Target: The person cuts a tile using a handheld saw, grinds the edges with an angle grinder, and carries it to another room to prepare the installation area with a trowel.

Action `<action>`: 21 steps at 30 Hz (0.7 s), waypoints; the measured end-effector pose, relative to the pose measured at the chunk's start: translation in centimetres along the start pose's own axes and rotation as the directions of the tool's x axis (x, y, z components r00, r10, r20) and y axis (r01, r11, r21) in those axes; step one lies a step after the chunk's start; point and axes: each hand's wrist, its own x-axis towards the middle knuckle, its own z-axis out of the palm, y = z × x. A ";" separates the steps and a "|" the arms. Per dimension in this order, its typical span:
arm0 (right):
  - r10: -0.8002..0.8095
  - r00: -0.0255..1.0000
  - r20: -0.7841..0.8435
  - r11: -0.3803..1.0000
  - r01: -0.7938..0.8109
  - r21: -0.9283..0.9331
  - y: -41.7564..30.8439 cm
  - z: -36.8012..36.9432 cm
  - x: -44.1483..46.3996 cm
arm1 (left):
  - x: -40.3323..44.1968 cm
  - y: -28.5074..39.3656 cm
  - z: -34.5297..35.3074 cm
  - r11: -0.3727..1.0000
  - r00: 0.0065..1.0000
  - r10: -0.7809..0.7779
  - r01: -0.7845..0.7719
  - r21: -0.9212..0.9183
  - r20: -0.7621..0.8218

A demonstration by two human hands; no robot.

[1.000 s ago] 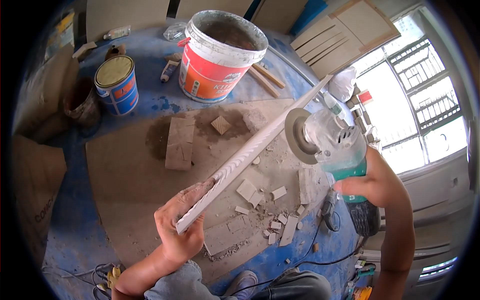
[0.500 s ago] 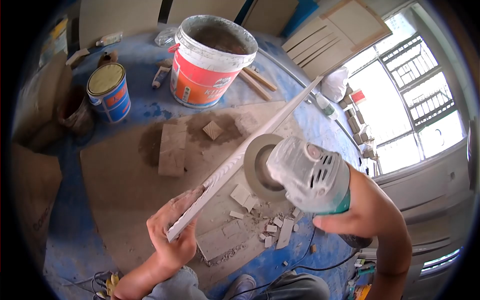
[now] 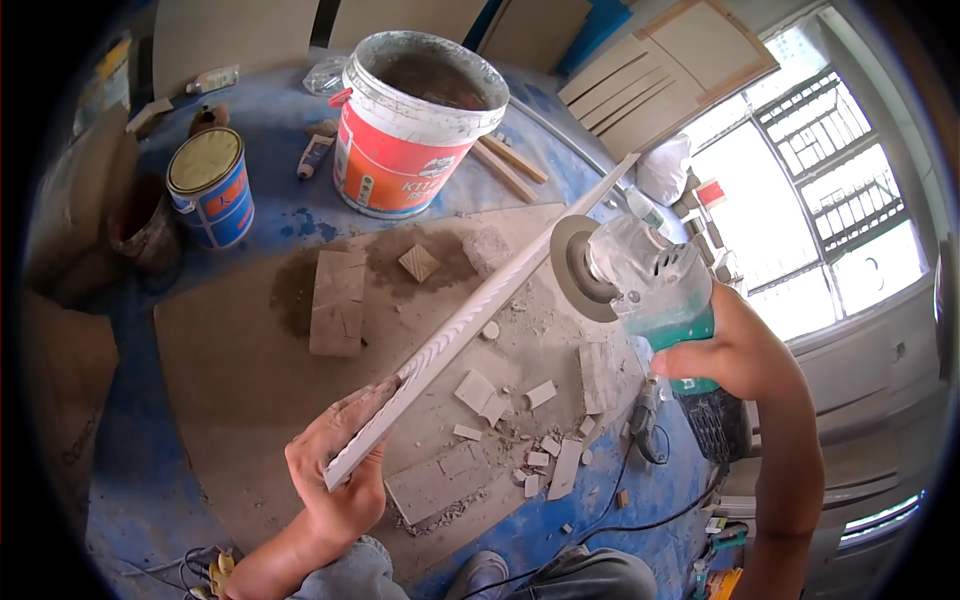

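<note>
My left hand (image 3: 340, 465) is closed around the near end of a long, narrow light-coloured strip (image 3: 450, 340), which slants away toward the window. A rippled, scalloped pattern runs along part of the strip's upper edge. In my right hand (image 3: 725, 350) is an angle grinder (image 3: 660, 290) with a green body and a dusty whitish head. Its round disc (image 3: 585, 268) is beside the far half of the strip; whether they touch I cannot tell. Under the strip lie broken offcuts (image 3: 482, 397) and crumbs on a dusty board (image 3: 230, 390).
A red and white bucket (image 3: 415, 140) stands behind the board, with a blue paint can (image 3: 215, 195) to its left. Wooden sticks (image 3: 510, 168) lie by the bucket. The grinder's black cord (image 3: 650, 530) trails over the blue floor covering (image 3: 480, 560) near my feet.
My right hand and the grinder have moved up and to the right, farther along the strip, showing more of the offcuts below. My left hand keeps its hold, with only a slight shift.
</note>
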 end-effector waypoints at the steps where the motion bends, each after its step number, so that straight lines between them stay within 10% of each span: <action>1: 0.008 1.000 -0.006 1.000 -0.008 -0.002 0.1 -0.1 0.1 | 0.0 0.0 0.1 1.000 1.000 -0.002 0.002 -0.002 -0.030; 21: 0.163 0.973 -0.161 0.986 -0.168 -0.016 -0.1 -1.4 1.5 | 0.1 0.2 0.1 1.000 1.000 -0.013 0.013 -0.012 -0.018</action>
